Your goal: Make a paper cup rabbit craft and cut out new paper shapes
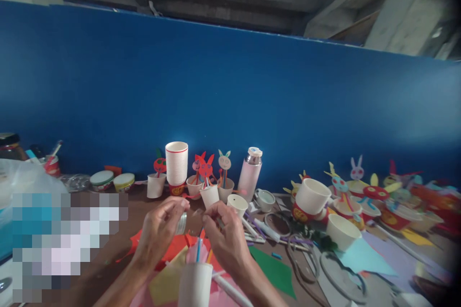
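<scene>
The left hand (162, 224) pinched what looked like a roll of clear tape (182, 223) between its thumb and fingers. The right hand (226, 231) was close by. Its fingers were bent and near each other, just by the dark top of a blue straw (198, 251), but I could not tell if they pinched the straw, a bit of tape or nothing. The straw stood up in a white cup (195, 285) at the front of the table (136, 212), between the two arms. Red paper (175, 247) lay behind the cup.

I think this was the sticking step. Further back, a pale bunny face (224, 161) stood up from its own cup, but I saw no face on this straw. The next move seemed to need a small bit of tape put neatly on the straw's top, without tipping the cup.
</scene>
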Demonstrator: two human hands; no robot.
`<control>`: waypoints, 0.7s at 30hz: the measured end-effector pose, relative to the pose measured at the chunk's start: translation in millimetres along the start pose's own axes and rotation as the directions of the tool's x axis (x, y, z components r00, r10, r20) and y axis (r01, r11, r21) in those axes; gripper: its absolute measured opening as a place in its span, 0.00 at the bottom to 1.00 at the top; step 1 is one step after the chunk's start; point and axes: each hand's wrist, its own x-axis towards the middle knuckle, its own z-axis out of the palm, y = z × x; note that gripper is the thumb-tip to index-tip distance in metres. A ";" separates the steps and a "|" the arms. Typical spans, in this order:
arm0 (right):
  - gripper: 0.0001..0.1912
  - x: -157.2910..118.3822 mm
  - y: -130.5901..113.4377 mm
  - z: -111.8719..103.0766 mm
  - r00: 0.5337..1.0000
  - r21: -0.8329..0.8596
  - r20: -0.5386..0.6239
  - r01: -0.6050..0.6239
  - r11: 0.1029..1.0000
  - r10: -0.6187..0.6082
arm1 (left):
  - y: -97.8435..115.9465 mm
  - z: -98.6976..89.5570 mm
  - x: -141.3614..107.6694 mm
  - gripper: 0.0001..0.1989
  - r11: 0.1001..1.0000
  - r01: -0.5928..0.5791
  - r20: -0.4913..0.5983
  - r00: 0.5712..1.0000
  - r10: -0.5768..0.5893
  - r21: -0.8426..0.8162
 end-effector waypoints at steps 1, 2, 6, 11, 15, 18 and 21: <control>0.06 1.3 0.6 -2.6 1.000 0.016 -0.002 -0.010 1.000 0.010 | -1.6 -1.9 2.5 0.15 1.000 -0.003 -0.021 1.000 0.004 0.017; 0.07 2.7 1.2 -5.4 1.000 0.044 0.004 -0.024 0.999 0.024 | -3.9 -3.3 5.0 0.15 0.999 -0.005 -0.037 0.999 0.006 0.033; 0.07 8.5 3.9 -16.2 0.998 0.165 0.017 -0.065 0.984 0.063 | -22.2 -3.5 14.9 0.15 0.996 0.021 -0.022 1.000 -0.019 0.091; 0.06 11.7 5.5 -23.1 0.994 0.245 0.040 -0.110 0.963 0.103 | -54.4 1.7 24.6 0.17 0.987 0.001 0.104 0.994 -0.017 0.158; 0.06 11.4 5.5 -24.4 0.994 0.223 0.058 -0.101 0.969 0.090 | -70.7 4.3 28.1 0.19 0.965 -0.030 0.172 0.985 -0.015 0.259; 0.06 11.2 5.7 -24.5 0.995 0.165 0.067 -0.081 0.983 0.070 | -77.0 7.9 26.9 0.18 0.942 -0.072 0.212 0.977 0.001 0.327; 0.06 11.2 6.2 -24.9 0.993 0.157 0.102 -0.072 0.985 0.056 | -81.4 13.3 23.2 0.17 0.925 -0.124 0.259 0.966 0.028 0.360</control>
